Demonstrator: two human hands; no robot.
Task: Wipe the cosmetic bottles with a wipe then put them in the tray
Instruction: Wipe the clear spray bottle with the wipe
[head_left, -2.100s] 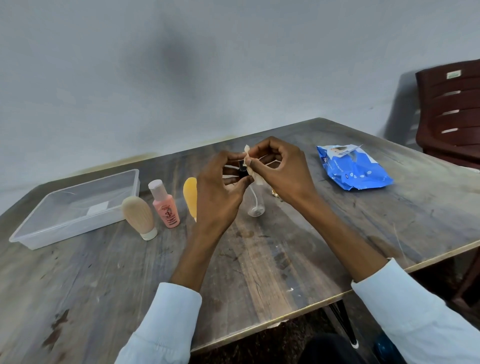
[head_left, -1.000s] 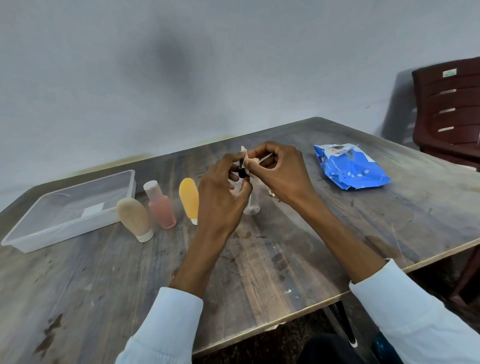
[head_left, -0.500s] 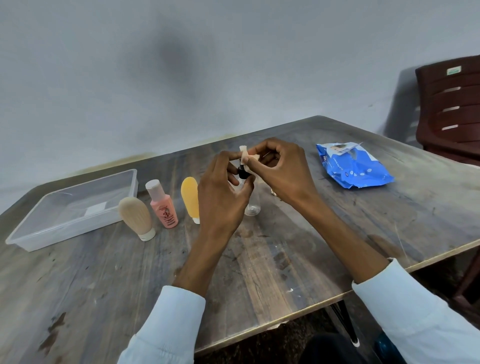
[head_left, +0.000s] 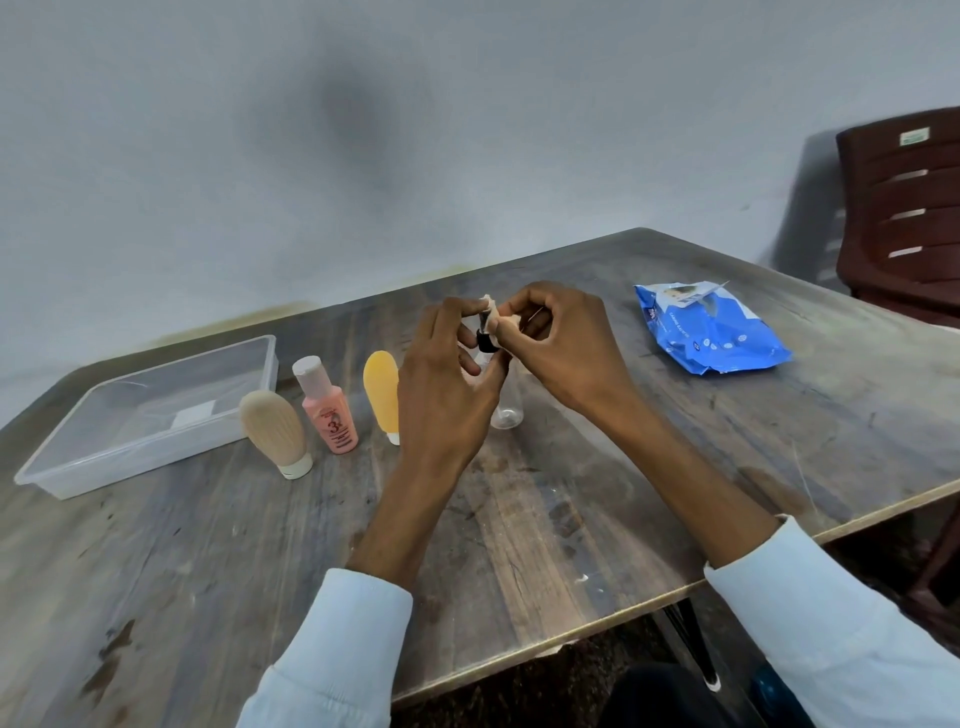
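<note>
Clear bottle (head_left: 506, 402) held up over counter (head_left: 545, 519), gripped by left hand (head_left: 447, 379). Small wipe (head_left: 493, 319) pinched in right hand (head_left: 561, 348), pressed on black pump top. Close on left: yellow bottle (head_left: 381, 389), pink bottle (head_left: 327, 408) marked "3", tan bottle (head_left: 274, 434), then tray (head_left: 140, 415). Blue wipe pack (head_left: 711, 330) on right; words too small to read.

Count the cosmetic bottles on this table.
4: beige bottle, pink bottle and yellow bottle stand right of the tray; clear bottle is held in both hands. None visible in the tray.
</note>
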